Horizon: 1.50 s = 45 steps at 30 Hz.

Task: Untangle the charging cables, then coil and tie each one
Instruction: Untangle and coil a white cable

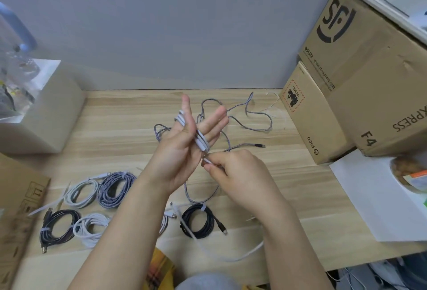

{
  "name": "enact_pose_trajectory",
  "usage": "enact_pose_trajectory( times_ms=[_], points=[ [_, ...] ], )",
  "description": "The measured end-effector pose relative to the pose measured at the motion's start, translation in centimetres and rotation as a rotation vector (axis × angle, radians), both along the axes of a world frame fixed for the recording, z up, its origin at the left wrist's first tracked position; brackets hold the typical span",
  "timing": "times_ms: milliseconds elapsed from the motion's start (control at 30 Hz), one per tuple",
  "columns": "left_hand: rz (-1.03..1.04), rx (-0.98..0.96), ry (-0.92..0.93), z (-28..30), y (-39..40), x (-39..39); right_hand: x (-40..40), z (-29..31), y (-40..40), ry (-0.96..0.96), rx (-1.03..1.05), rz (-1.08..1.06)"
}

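Mid-frame, your left hand (184,141), fingers straight, carries white cable (201,141) loops; your right hand (233,172) grip pinches its tail, likely next wound on.

White cable (201,141), grey braided cable (258,118), black coil (197,220), light wood-grain table (115,114).

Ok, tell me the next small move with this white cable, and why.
Probably lay one more turn around the left hand: the white cable already loops its straight fingers, the right hand pinches the strand beside them, and loose white slack trails off the table edge.
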<state>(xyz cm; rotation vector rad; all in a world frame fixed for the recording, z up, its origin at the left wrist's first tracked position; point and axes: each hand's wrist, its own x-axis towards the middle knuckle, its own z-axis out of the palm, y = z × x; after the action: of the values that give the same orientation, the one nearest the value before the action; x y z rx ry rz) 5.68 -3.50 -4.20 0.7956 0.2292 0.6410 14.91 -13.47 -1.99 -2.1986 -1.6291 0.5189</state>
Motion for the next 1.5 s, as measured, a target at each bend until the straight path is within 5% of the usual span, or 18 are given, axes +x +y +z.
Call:
enact_pose_trajectory(
  times_ms=[300,400,500,700,833,1000,1100,1300,1500],
  points=[
    [-0.078,0.601,0.442,-1.4,0.7,-0.3,0.0,0.1,-0.2,0.28,0.055,-0.195],
    [-0.136,0.727,0.515,-1.1,0.8,-0.7,-0.2,1.3,-0.6,0.606,0.053,-0.237],
    [-0.249,0.564,0.481,0.3,0.9,-1.6,-0.4,2.9,-1.3,0.834,0.048,-0.167],
    [-0.72,0.346,0.256,-0.8,2.8,-3.7,0.1,3.6,-1.1,0.618,0.292,-0.253],
    [-0.843,0.096,-0.192,-0.7,1.2,-3.0,0.3,3.8,-0.7,0.678,0.427,-0.31],
    [-0.505,-0.354,-0.519,1.1,-2.0,-1.9,0.4,2.4,-0.1,0.645,0.414,-0.315],
    [-0.27,-0.45,-0.483,1.4,-1.6,-1.9,0.3,1.7,-0.4,0.605,0.283,-0.27],
    [-0.001,-0.349,-0.133,1.0,0.2,-1.1,0.0,0.5,-0.6,0.345,0.031,-0.217],
    [0.013,0.119,0.182,-0.7,0.4,0.1,-0.2,0.7,-1.1,0.248,-0.028,-0.21]
  ],
)
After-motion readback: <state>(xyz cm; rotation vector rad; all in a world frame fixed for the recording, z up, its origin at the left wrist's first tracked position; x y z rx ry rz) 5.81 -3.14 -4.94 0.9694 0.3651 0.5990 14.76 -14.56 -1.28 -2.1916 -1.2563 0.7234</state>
